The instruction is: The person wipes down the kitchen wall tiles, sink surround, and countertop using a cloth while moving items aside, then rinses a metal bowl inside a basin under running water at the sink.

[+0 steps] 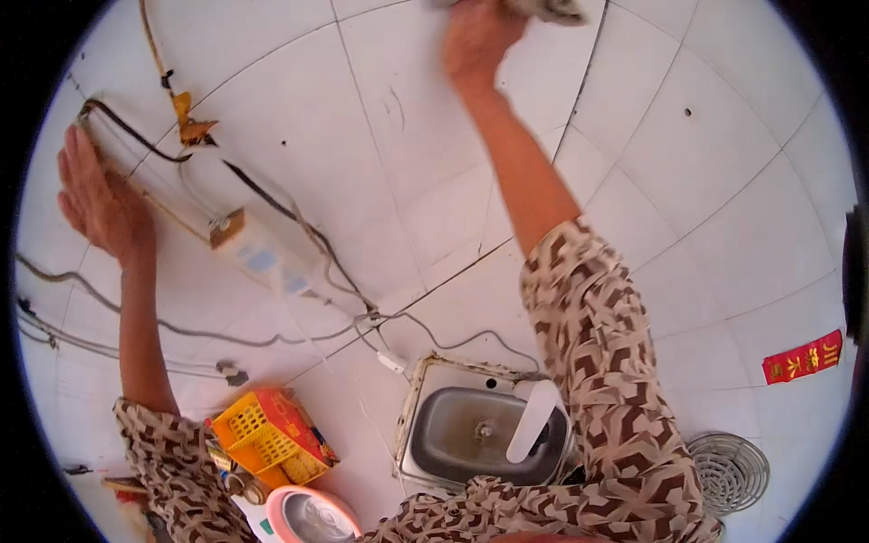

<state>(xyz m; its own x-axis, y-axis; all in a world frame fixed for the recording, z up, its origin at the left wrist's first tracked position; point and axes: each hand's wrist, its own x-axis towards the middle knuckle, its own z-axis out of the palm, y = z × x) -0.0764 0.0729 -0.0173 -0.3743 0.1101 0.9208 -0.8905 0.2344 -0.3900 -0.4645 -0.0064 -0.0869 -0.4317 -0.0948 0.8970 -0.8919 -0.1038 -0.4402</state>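
Note:
My right hand is raised high against the white tiled wall, closed on a greyish rag. The top edge of the view cuts off part of the rag and of the fingers. At the far left, my left hand lies against the wall with its fingers stretched out. It holds nothing, and a dark cable runs close by its fingertips. Between my arms, a white box with blue labels is fixed to the wall with wires leading to it.
Below are a metal sink with a white tap, a yellow plastic basket and a pink-rimmed appliance. A round wire rack stands at right, under a red sticker. Loose cables cross the wall.

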